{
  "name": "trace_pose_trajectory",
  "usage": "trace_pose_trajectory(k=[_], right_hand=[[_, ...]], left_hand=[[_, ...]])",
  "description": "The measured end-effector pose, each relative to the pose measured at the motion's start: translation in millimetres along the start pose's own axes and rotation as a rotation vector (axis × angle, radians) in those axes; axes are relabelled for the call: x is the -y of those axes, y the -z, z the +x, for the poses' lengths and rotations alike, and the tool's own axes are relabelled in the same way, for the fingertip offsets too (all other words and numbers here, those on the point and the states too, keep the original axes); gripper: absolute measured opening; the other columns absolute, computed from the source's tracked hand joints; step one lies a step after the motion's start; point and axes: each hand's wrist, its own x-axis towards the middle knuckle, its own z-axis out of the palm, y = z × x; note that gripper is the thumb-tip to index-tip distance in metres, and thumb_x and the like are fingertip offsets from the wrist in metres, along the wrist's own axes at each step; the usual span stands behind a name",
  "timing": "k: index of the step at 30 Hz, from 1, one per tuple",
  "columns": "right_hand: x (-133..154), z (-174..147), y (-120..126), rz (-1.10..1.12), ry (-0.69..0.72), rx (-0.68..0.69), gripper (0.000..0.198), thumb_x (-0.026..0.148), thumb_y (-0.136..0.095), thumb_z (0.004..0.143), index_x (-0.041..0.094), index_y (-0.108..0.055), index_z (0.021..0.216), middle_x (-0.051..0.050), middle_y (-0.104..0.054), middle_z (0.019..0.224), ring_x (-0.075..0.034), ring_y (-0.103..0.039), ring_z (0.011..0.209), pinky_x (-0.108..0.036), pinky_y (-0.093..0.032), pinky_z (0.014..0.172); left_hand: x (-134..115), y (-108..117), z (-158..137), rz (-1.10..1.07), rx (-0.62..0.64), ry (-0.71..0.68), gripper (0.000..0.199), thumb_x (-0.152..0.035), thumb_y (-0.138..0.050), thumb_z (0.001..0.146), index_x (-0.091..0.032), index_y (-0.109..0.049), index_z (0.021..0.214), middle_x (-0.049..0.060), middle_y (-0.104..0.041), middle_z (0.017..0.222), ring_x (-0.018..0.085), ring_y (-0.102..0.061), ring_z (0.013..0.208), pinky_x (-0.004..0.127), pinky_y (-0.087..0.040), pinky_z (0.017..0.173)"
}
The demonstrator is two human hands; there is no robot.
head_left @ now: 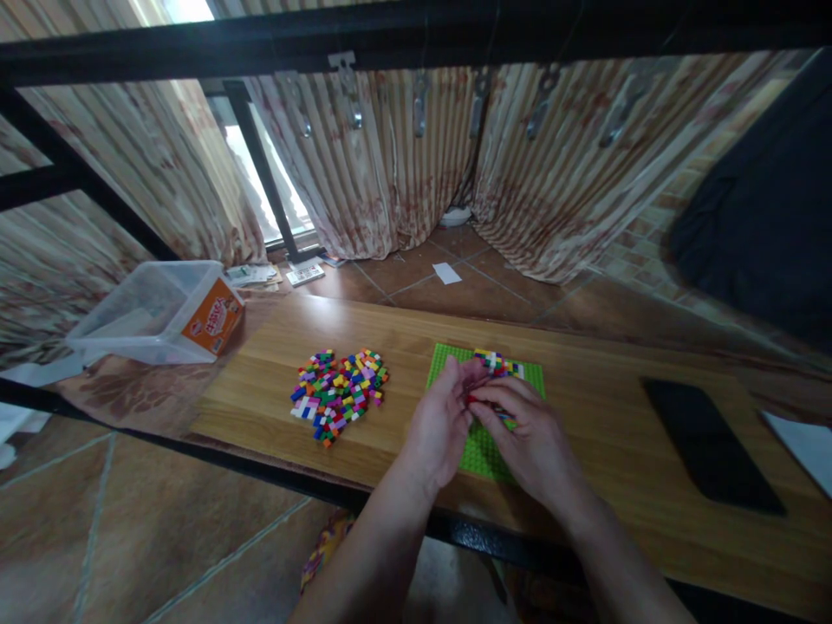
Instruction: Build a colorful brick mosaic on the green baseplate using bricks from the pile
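A green studded baseplate (484, 464) lies on the wooden table under both my hands. Several multicoloured toy bricks (499, 360) are fixed along its far part, with more partly hidden beneath my fingers. My left hand (445, 425) is cupped over the plate's left side, palm turned to the right and thumb up; its inner fingers are partly covered. Close against that palm, my right hand (529, 433) pinches a small red toy brick (471, 399) between thumb and fingertips. To the left is a loose pile of small coloured bricks (341, 386).
A clear plastic box (156, 325) with an orange label stands past the table's left end. On the right of the wooden table (260, 381) lies a black flat object (708, 442), with white paper (802, 446) beyond it. A black metal bar (416, 39) with hooks crosses above.
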Motion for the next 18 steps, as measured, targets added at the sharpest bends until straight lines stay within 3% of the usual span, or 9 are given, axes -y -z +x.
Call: trace_pose_trajectory(k=[4, 8, 13, 18], right_hand=[[-4.0, 0.6, 8.8, 0.042, -0.1, -0.074, 0.015, 0.036, -0.059, 0.095, 0.024, -0.069, 0.094, -0.004, -0.068, 0.096, -0.019, -0.063, 0.092, -0.035, -0.049, 0.083], [-6.1, 0.7, 12.6, 0.097, -0.136, -0.082, 0.014, 0.037, -0.06, 0.094, 0.026, -0.069, 0.095, -0.002, -0.068, 0.097, -0.018, -0.063, 0.092, -0.034, -0.049, 0.085], [-6.0, -0.3, 11.1, 0.132, -0.105, -0.065, 0.014, 0.036, -0.061, 0.093, 0.029, -0.073, 0.098, -0.001, -0.067, 0.103, -0.018, -0.065, 0.099, -0.036, -0.05, 0.089], [-7.5, -3.1, 11.1, 0.079, -0.061, -0.158, 0.014, 0.036, -0.067, 0.089, 0.031, -0.075, 0.1, -0.002, -0.068, 0.106, -0.019, -0.065, 0.098, -0.036, -0.052, 0.086]], left_hand=[[2.3, 3.7, 3.2, 0.108, -0.09, -0.035, 0.04, -0.051, -0.073, 0.076, -0.013, -0.07, 0.088, 0.007, -0.069, 0.087, 0.014, -0.062, 0.077, 0.026, -0.044, 0.074], [6.2, 5.4, 4.0, 0.288, -0.054, -0.035, 0.027, -0.038, -0.075, 0.073, -0.013, -0.067, 0.073, 0.001, -0.063, 0.067, 0.007, -0.05, 0.054, 0.022, -0.033, 0.057], [7.6, 3.5, 2.1, 0.341, 0.015, -0.035, 0.025, -0.035, -0.07, 0.075, -0.014, -0.063, 0.063, -0.001, -0.057, 0.058, 0.006, -0.044, 0.049, 0.022, -0.029, 0.052], [7.9, 5.6, 3.7, 0.3, -0.013, -0.006, 0.025, -0.036, -0.072, 0.073, -0.014, -0.063, 0.064, -0.001, -0.057, 0.059, 0.005, -0.043, 0.048, 0.022, -0.028, 0.05]])
